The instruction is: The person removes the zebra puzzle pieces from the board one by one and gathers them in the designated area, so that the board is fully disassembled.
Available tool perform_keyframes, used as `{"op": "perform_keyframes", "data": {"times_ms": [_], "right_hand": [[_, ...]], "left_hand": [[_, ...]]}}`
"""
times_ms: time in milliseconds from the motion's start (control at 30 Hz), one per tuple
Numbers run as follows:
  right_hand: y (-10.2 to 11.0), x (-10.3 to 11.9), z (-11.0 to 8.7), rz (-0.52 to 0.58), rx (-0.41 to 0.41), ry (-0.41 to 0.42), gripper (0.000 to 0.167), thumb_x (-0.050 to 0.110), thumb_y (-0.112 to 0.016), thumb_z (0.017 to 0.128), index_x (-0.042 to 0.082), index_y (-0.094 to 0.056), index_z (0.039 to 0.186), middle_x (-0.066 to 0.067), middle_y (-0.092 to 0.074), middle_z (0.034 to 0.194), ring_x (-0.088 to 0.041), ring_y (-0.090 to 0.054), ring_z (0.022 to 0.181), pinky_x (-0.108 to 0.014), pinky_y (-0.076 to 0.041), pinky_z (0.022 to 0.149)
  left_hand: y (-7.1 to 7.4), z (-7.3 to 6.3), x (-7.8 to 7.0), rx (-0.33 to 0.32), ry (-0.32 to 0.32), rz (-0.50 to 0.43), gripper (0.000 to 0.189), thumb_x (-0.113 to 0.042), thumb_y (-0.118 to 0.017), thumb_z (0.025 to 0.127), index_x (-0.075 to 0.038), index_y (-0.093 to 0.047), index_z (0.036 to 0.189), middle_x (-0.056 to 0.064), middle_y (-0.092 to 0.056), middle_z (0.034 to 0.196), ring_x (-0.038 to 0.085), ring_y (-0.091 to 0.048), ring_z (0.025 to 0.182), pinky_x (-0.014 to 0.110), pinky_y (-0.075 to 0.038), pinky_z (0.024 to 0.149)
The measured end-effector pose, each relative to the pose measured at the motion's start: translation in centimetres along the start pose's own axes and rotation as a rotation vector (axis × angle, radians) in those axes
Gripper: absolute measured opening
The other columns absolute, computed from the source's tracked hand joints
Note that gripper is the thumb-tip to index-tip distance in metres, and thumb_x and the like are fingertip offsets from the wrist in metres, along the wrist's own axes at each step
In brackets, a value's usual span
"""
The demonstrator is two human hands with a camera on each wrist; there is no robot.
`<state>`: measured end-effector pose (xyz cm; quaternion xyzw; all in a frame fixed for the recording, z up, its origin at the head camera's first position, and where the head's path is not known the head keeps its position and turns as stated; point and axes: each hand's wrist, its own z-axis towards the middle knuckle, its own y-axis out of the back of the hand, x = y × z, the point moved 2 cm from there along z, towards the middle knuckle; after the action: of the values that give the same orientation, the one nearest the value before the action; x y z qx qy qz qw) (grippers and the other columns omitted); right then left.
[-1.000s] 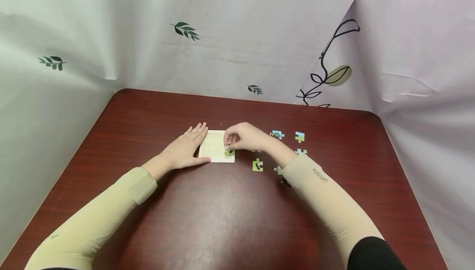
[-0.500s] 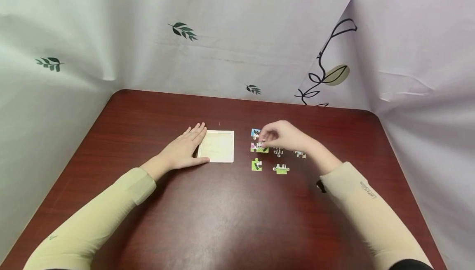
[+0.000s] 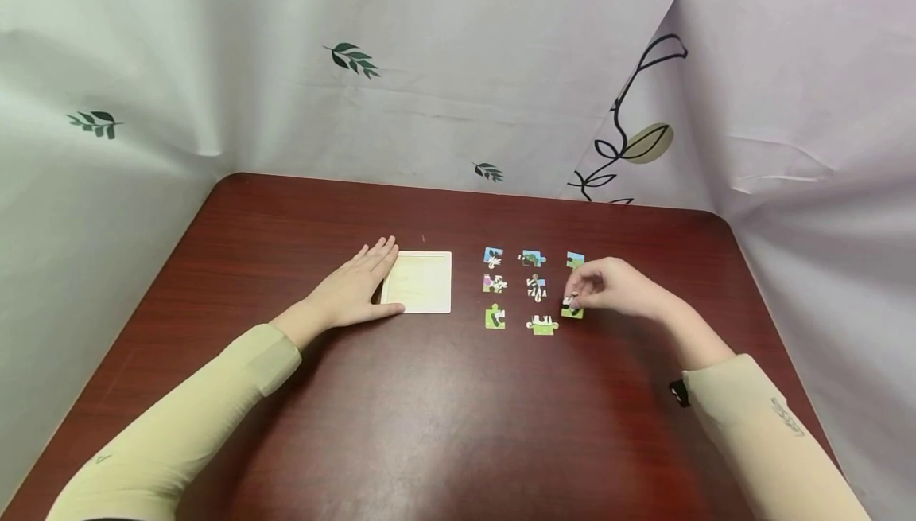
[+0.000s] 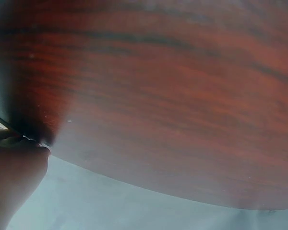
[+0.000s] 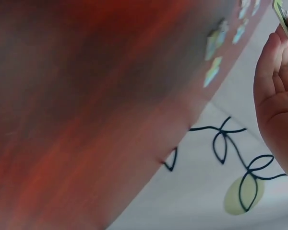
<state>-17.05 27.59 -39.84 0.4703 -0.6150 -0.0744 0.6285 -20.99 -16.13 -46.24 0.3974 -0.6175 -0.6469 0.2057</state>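
Observation:
At the left edge of a shallow, light square puzzle tray [image 3: 424, 308] lies my left hand [image 3: 351, 286], fingers straight and thumb at the tray's lower left corner. The tray's pale bottom shows bare. My right hand [image 3: 611, 286] pinches a green, black and white jigsaw piece [image 3: 572, 312] between thumb and fingertips; the right wrist view also has this jigsaw piece [image 5: 281, 18], seen nearly edge-on and above the table. Close by, a blue and green jigsaw piece [image 3: 575, 258] sits just beyond the fingers. The hand covers the spot right below that piece.
Several loose jigsaw pieces lie spaced in rows right of the tray, among them a blue corner piece [image 3: 492, 257], a green piece [image 3: 494, 317] and a green-edged piece [image 3: 543, 325]. The dark red wooden table [image 3: 415, 410] meets a pale curtain [image 3: 429, 107] behind.
My right hand has moved right from above the tray, across the rows, to their right end with the jigsaw piece in its fingers. The left hand has stayed at the tray.

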Motion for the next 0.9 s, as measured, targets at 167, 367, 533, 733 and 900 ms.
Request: {"op": "perform_keyframes", "data": {"times_ms": [167,367,533,733,900], "right_hand": [[-0.4,-1.2,-1.3,0.006,0.025,-0.026,0.008,-0.001,-0.08,0.091,0.006,-0.077,0.095,-0.001,-0.075,0.082,-0.004,-0.066,0.074,-0.021,-0.06,0.072],[-1.3,-2.1,-2.3,-0.016,0.023,-0.051,0.007,0.0,-0.079,0.091,0.006,-0.077,0.094,0.001,-0.074,0.08,-0.004,-0.063,0.072,-0.021,-0.058,0.07],[-1.9,-2.5,-2.8,-0.058,-0.021,-0.024,0.009,0.002,-0.082,0.089,0.009,-0.078,0.093,0.003,-0.072,0.083,-0.002,-0.062,0.074,-0.021,-0.057,0.067],[-2.7,-2.8,-3.0,-0.11,-0.08,-0.003,0.016,0.0,-0.083,0.088,0.013,-0.078,0.095,0.004,-0.07,0.088,-0.001,-0.061,0.077,-0.02,-0.057,0.07],[-3.2,-3.0,-3.3,-0.111,-0.117,-0.011,0.017,-0.001,-0.082,0.089,0.012,-0.077,0.098,0.004,-0.07,0.089,-0.001,-0.06,0.079,-0.02,-0.058,0.073]], "left_hand": [[0.2,0.0,-0.2,0.013,0.006,0.005,0.111,-0.062,-0.067,0.095,0.006,-0.017,0.167,0.022,-0.01,0.178,0.037,-0.012,0.167,0.054,-0.013,0.137],[0.4,-0.2,-0.3,0.008,-0.003,0.008,0.11,-0.062,-0.067,0.095,0.007,-0.019,0.167,0.023,-0.012,0.177,0.037,-0.014,0.167,0.055,-0.014,0.137],[0.3,-0.3,-0.2,0.016,-0.001,0.015,0.11,-0.062,-0.067,0.096,0.006,-0.018,0.167,0.022,-0.012,0.178,0.037,-0.013,0.167,0.054,-0.014,0.137],[0.1,-0.3,0.0,0.008,0.002,0.015,0.11,-0.062,-0.067,0.095,0.006,-0.019,0.166,0.023,-0.014,0.177,0.037,-0.014,0.166,0.054,-0.014,0.137],[0.0,-0.5,0.1,0.012,0.008,-0.01,0.11,-0.062,-0.068,0.095,0.006,-0.018,0.167,0.022,-0.012,0.178,0.037,-0.013,0.167,0.055,-0.014,0.137]]}}
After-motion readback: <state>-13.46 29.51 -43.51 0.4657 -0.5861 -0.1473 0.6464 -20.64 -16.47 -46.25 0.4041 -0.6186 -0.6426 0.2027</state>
